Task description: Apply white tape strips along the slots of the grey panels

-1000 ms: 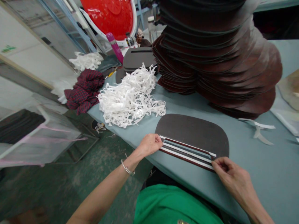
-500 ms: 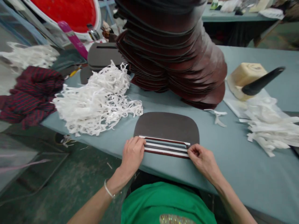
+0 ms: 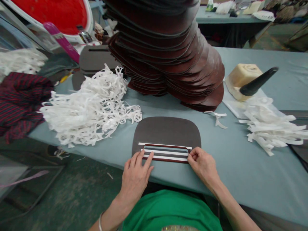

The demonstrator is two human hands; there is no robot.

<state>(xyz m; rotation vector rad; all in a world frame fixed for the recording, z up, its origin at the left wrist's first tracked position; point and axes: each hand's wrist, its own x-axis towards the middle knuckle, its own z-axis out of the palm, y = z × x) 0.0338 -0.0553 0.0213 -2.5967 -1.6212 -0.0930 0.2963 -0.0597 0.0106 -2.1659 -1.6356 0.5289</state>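
Note:
A dark grey rounded panel [image 3: 166, 131] lies flat on the grey-green table [image 3: 243, 170]. Across its lower part run parallel white and dark red strips [image 3: 166, 152], seemingly backed with tape. My right hand [image 3: 202, 164] pinches the right end of these strips with curled fingertips. My left hand [image 3: 136, 177] rests on the panel's lower left edge, fingers spread, holding nothing. Behind the panel rises a tall leaning stack of reddish-brown panels [image 3: 166, 48].
A heap of white paper strips [image 3: 89, 110] lies left of the panel, and another [image 3: 269, 130] lies to the right. A cream block with a black tapered handle [image 3: 250, 80] stands at the back right. Striped dark red cloth [image 3: 19, 106] lies at the table's left end.
My left hand has moved off the strips' left end down to the panel's lower edge, fingers spreading. The view has swung right, shifting everything left in the frame. The panel now sits more level.

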